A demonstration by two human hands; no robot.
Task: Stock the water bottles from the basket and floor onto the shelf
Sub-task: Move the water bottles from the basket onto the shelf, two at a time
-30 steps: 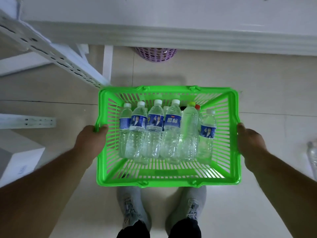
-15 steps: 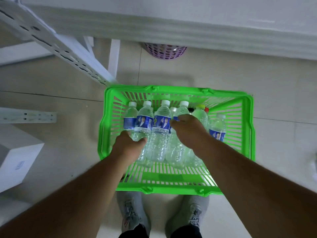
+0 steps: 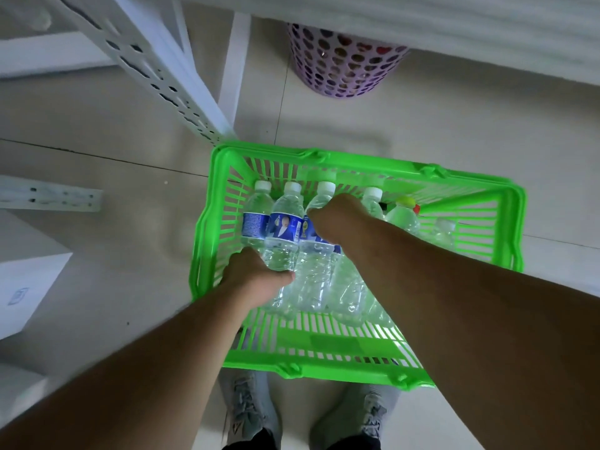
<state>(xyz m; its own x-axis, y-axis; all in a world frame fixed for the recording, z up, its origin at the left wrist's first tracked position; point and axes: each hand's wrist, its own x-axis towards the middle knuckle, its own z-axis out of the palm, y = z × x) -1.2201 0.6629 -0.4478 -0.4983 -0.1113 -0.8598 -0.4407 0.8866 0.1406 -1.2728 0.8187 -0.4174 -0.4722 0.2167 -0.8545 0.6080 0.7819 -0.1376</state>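
A bright green basket (image 3: pixel 363 367) stands on the tiled floor in front of my feet, with several clear water bottles lying side by side in it. My left hand (image 3: pixel 256 277) is closed around the lower body of the second bottle from the left (image 3: pixel 282 232), which has a blue label and white cap. My right hand (image 3: pixel 337 219) grips the third bottle (image 3: pixel 313 271) over its label. A yellow-capped bottle (image 3: pixel 402 216) lies further right. The white shelf edge (image 3: pixel 422 21) runs along the top of the view.
A white perforated shelf post (image 3: pixel 152 69) slants down to the basket's far left corner. A purple perforated bin (image 3: pixel 344 63) sits under the shelf. A white box (image 3: pixel 26 287) and a loose white rail (image 3: pixel 48 198) lie on the floor at left.
Both hands left the basket's sides and reached in. The left hand closed on the second bottle; the right hand shifted left onto the third bottle. The view moved closer.
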